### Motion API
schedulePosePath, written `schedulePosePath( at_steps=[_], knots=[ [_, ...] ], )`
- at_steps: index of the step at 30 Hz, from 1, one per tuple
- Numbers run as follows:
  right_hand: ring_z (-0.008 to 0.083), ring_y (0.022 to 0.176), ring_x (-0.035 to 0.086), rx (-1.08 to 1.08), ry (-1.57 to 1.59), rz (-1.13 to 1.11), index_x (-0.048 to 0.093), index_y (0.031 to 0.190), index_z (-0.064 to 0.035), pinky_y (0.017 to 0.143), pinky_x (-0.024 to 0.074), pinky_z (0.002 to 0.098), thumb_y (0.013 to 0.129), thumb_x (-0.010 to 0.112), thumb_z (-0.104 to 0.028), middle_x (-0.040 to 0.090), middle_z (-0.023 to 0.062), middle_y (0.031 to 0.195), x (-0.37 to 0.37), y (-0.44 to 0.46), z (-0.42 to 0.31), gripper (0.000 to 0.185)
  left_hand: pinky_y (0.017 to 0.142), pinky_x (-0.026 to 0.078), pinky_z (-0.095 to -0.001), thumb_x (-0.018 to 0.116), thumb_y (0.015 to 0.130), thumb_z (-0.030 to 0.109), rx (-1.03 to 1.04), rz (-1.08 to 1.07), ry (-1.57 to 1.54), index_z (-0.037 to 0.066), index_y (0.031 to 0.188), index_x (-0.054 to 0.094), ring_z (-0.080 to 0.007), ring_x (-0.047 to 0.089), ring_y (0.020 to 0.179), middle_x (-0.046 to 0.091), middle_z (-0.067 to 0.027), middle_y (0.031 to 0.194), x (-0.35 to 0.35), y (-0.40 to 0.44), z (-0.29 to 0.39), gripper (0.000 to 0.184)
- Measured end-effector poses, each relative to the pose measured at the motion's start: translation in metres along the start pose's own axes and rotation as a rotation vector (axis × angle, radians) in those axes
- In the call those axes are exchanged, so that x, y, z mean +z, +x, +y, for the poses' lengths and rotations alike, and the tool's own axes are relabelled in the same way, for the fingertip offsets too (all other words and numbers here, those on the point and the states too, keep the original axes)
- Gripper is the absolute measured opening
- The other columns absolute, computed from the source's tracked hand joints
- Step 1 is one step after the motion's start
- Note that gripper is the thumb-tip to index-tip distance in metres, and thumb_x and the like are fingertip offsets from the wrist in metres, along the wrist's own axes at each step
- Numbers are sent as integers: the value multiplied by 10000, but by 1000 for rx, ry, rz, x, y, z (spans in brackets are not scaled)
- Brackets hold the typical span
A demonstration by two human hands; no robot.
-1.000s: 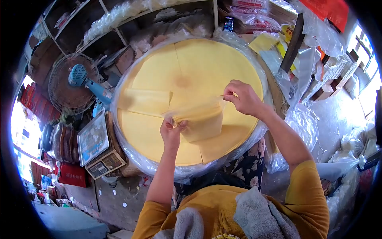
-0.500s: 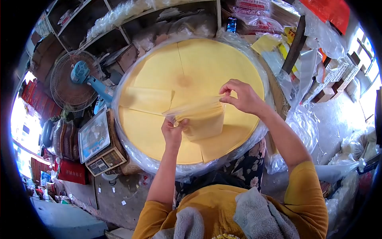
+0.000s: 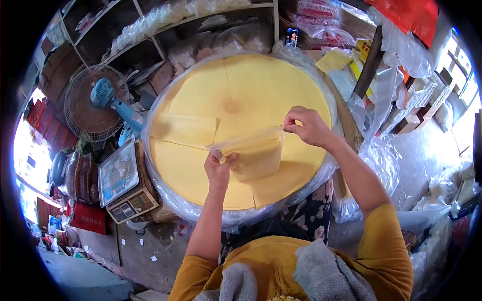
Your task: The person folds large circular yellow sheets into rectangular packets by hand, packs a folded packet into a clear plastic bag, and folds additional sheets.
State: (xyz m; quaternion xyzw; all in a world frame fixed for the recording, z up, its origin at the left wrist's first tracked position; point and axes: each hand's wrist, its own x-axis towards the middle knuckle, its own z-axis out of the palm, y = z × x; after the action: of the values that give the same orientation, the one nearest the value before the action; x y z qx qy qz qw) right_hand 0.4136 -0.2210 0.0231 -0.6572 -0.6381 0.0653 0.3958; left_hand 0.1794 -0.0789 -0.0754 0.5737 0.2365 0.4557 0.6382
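Note:
A clear plastic bag [image 3: 253, 156] with folded yellow sheets inside is held up over the round table. My left hand [image 3: 219, 168] grips its left end, thumb pressed on the front. The fingers of my right hand [image 3: 306, 125] are pinched at the right end of the bag's upper edge, which is pulled straight between both hands. Large yellow sheets [image 3: 271, 95] cover the table in overlapping pieces. A folded yellow piece [image 3: 188, 128] lies to the left of the bag.
A blue fan [image 3: 103, 95] and a weighing scale [image 3: 128, 183] stand left of the table. Plastic film [image 3: 188, 213] wraps the table's rim. A lit phone [image 3: 291, 37] stands at the back. Shelves with plastic-wrapped goods [image 3: 181, 12] line the rear; cardboard and bags crowd the right.
My right hand has slid a little to the right and down along the bag's upper edge, now pinching the corner. The left hand has barely moved.

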Motion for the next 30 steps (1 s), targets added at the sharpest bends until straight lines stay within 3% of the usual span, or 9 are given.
schedulePosePath(
  at_steps=[5, 8, 11, 14, 17, 20, 30],
  knots=[
    [248, 735, 550, 56, 100, -10, 563, 766, -12, 672, 445, 351, 765, 647, -101, 561, 101, 730, -4, 2, 2, 122, 830, 473, -260, 686, 745, -87, 2, -22, 23, -6, 1088, 573, -132, 591, 936, 640, -53, 1022, -6, 1, -6, 369],
    [240, 762, 547, -15, -18, 13, 572, 779, -18, 693, 443, 343, 763, 656, -110, 559, 99, 733, -1, 0, 6, 125, 823, 476, -260, 688, 744, -86, -6, -11, 40, 3, 1087, 578, -130, 595, 926, 641, -52, 1023, -5, 2, -8, 371],
    [216, 755, 544, -5, 39, 11, 569, 772, -17, 693, 439, 322, 758, 664, -77, 564, 79, 745, -1, 0, 3, 113, 817, 479, -263, 685, 745, -89, -8, -7, 49, 13, 1080, 583, -131, 599, 913, 644, -48, 1017, -6, 1, -8, 365],
    [218, 757, 535, -136, 47, 16, 568, 779, -20, 693, 434, 329, 759, 665, -78, 560, 77, 751, -2, 1, -8, 115, 820, 480, -267, 673, 747, -99, 4, -7, 60, 18, 1069, 586, -133, 603, 907, 647, -45, 1007, -7, 2, -11, 354],
    [250, 782, 531, -93, 29, -9, 572, 773, -27, 699, 436, 354, 753, 667, -119, 568, 95, 769, 4, 2, 0, 134, 824, 484, -269, 662, 747, -109, -11, -4, 47, 16, 1053, 587, -134, 604, 910, 648, -45, 1003, -5, 1, -9, 339],
    [224, 788, 530, -97, 14, -8, 578, 786, -21, 708, 432, 328, 753, 680, -92, 563, 81, 769, 5, 5, -1, 128, 826, 488, -270, 663, 745, -106, -34, 6, 27, 15, 1038, 586, -135, 605, 912, 648, -47, 1001, -3, -1, -5, 326],
    [291, 774, 557, -108, -30, -43, 604, 762, -30, 708, 442, 380, 758, 645, -170, 599, 111, 760, 15, 16, -11, 146, 801, 475, -251, 732, 727, -15, -10, -12, 10, 3, 1050, 593, -114, 597, 894, 648, -42, 996, -7, 0, -10, 352]
  ],
)
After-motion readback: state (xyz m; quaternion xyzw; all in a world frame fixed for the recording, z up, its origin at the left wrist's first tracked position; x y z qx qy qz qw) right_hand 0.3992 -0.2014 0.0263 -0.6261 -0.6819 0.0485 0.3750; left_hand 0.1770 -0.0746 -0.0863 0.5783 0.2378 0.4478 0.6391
